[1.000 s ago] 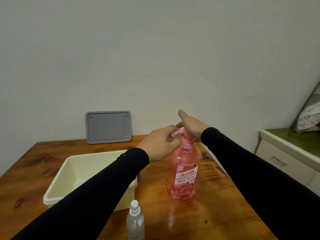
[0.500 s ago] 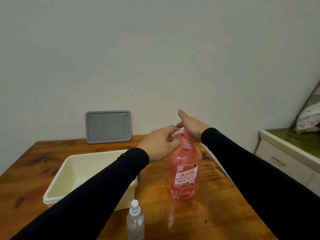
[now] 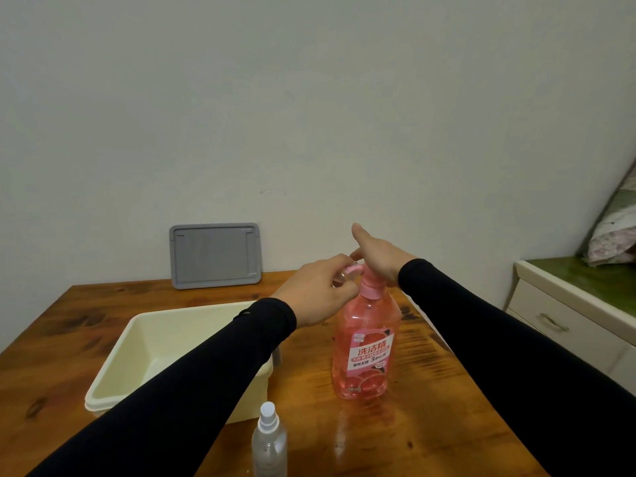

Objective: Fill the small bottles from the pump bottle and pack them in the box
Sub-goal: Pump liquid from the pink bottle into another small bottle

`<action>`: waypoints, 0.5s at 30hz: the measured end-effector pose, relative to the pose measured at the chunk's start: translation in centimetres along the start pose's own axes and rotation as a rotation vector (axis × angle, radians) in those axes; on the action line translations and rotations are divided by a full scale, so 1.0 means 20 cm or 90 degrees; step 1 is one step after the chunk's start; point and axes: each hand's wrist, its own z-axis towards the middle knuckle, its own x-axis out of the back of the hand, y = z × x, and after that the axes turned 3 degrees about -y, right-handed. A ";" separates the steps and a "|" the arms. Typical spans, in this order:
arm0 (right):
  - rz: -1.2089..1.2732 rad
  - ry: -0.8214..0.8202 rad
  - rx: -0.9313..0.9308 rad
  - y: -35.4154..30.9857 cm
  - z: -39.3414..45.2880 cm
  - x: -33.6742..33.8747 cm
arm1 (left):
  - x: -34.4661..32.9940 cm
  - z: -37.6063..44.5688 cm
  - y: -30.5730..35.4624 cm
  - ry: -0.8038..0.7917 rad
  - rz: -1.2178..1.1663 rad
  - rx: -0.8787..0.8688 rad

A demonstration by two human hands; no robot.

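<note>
Head view: pump bottle point(image 3: 365, 342) upright on table point(image 3: 447, 425), right of box point(image 3: 113, 380). Right hand point(image 3: 377, 258) flat on pump head, fingers straight, set to press. Left hand point(image 3: 318, 297) curled round small clear bottle point(image 3: 340, 277), mouth held at spout to catch liquid. Spray bottle point(image 3: 269, 442) upright near front edge, apparently awaiting turn. Grey lid point(image 3: 215, 255) propped against wall, leaving box open.

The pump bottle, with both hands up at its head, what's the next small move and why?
Probably press the pump down with the right hand, which rests flat on top of the pump bottle. The left hand already holds a small clear bottle at the spout, so it looks ready to catch a squirt.
</note>
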 end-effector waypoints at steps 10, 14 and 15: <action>0.000 0.022 0.005 0.02 0.02 -0.02 | -0.01 0.00 -0.01 0.003 -0.004 0.000; -0.001 0.012 -0.007 0.01 0.01 -0.01 | -0.01 -0.01 0.00 -0.002 0.000 0.001; 0.007 0.011 -0.006 0.01 0.01 -0.01 | 0.00 0.00 0.00 -0.004 -0.002 0.001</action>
